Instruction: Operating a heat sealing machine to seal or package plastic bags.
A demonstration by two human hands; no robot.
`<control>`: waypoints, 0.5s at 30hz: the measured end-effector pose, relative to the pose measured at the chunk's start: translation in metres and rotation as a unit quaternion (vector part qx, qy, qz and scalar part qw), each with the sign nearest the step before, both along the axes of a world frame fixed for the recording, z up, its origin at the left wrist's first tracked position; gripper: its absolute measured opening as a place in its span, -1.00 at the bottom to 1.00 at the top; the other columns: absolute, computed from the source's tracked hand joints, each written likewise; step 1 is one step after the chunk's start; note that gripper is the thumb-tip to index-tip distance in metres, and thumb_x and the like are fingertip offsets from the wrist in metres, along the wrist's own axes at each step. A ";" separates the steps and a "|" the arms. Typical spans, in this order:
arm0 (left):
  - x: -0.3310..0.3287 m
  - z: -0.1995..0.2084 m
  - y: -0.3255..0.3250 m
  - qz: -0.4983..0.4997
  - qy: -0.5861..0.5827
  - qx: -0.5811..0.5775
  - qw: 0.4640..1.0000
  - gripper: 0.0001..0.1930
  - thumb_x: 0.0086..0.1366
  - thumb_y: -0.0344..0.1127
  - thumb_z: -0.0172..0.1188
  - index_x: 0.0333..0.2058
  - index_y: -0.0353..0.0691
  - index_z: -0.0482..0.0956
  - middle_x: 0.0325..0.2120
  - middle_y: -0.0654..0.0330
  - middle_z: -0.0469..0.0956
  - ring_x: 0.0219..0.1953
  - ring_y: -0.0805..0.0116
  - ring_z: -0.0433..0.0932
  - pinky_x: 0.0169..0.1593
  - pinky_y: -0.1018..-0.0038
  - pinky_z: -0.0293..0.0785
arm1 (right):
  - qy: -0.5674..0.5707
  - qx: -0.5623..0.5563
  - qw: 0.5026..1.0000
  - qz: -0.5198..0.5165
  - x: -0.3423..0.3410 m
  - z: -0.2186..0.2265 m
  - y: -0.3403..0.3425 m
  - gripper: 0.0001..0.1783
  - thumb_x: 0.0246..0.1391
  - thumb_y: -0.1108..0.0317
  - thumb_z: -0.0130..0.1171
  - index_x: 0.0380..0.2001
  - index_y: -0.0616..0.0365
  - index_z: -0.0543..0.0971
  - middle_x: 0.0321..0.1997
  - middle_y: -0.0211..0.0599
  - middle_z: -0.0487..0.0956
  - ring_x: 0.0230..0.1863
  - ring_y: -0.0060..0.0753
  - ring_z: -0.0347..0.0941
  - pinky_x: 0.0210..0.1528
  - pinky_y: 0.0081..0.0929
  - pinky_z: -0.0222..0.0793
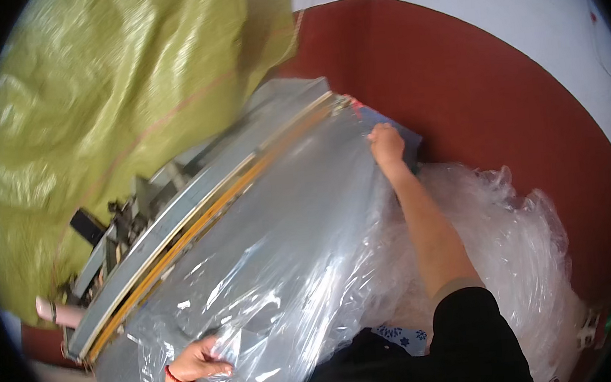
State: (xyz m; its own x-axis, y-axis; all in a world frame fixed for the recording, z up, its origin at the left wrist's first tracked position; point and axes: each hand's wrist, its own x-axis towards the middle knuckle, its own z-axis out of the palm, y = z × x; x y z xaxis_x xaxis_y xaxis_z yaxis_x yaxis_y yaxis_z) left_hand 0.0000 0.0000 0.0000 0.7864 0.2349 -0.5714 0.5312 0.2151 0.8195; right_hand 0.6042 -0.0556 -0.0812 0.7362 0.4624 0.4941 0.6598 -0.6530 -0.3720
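Note:
A wide sheet of clear plastic film [304, 263] is spread over the grey tabletop of a machine. At the near left, my left hand [195, 360], with a red beaded bracelet at the wrist, pinches a gathered part of the film between thumb and fingers. My right arm reaches far forward. My right hand [386, 144] is closed at the film's far right edge, by the table's far corner. Along the table's left side runs a long metal bar [199, 203] with an orange strip [207, 224] beside it.
A heap of crumpled clear film [496, 248] lies to the right. Behind the bar are metal brackets [151, 196], a black box-shaped part [88, 226] and a pink cylinder [60, 311]. A yellow-green woven sheet [110, 84] hangs at the left; a red and white wall [455, 86] stands behind.

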 end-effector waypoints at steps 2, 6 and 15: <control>-0.049 0.000 -0.012 -0.035 0.106 -0.005 0.994 -0.75 0.03 -0.54 0.18 -0.25 -0.30 0.49 -0.47 0.25 0.52 -0.38 0.51 0.49 -0.26 0.58 0.42 | -0.093 -0.023 0.995 0.023 -0.004 -0.021 0.021 -0.83 -0.05 0.28 -0.05 -0.50 0.13 0.45 -0.38 -0.20 0.46 -0.26 -0.15 0.41 -0.30 -0.23 0.36; -0.175 -0.019 -0.071 0.075 0.169 0.076 0.980 -0.87 0.05 -0.51 0.14 -0.36 -0.27 0.51 -0.48 0.30 0.51 -0.40 0.53 0.48 -0.28 0.58 0.41 | -0.062 -0.109 0.992 0.010 0.012 0.006 -0.013 -0.77 0.06 0.22 -0.18 -0.43 0.09 0.43 -0.44 -0.13 0.50 -0.33 -0.13 0.45 -0.39 -0.22 0.34; -0.409 0.123 -0.087 0.449 0.320 0.614 0.565 -0.87 0.00 -0.45 0.11 -0.44 -0.38 0.47 -0.57 0.22 0.48 -0.52 0.39 0.43 -0.39 0.50 0.36 | -0.056 -0.069 0.995 0.056 0.025 -0.020 0.009 -0.72 0.14 0.14 -0.23 -0.35 0.14 0.30 -0.35 0.03 0.47 -0.27 0.16 0.35 -0.34 -0.06 0.21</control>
State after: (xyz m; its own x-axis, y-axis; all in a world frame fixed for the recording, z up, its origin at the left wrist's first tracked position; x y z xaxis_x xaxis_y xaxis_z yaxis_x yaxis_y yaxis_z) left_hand -0.4092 -0.0873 0.1234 -0.2406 0.9026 0.3570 0.9315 0.1113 0.3464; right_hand 0.6291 -0.0467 -0.1014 0.6210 0.6069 0.4961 0.7629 -0.6132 -0.2048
